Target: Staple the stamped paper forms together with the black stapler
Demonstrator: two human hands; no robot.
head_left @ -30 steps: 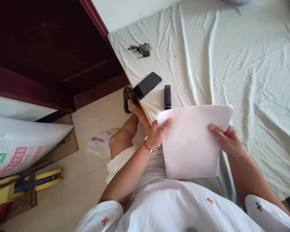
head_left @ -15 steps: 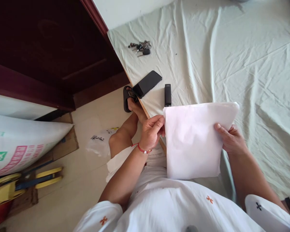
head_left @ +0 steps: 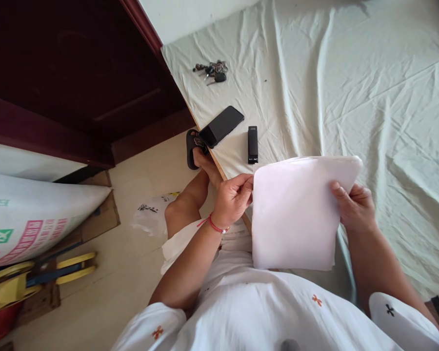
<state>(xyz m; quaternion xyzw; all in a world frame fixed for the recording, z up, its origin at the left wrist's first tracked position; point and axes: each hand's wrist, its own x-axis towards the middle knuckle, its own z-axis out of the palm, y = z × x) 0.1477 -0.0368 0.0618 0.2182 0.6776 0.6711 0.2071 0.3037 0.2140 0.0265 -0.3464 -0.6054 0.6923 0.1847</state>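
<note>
A stack of white paper sheets stands upright in front of me, over the near edge of a bed covered with a pale green sheet. My left hand, with a red cord on its wrist, pinches the stack's left edge near the top. My right hand grips the right edge, thumb on the front face. A black stapler lies on the sheet just beyond the paper's top left corner.
A black phone lies at the bed's edge and a bunch of keys farther back. To the left are a dark red wooden door, a printed white sack and yellow plastic items on the floor. My bare leg and black sandal hang beside the bed.
My left hand slid from the paper's top left corner to its left edge, thumb now off the front face. The stack shifted a little to the right.
</note>
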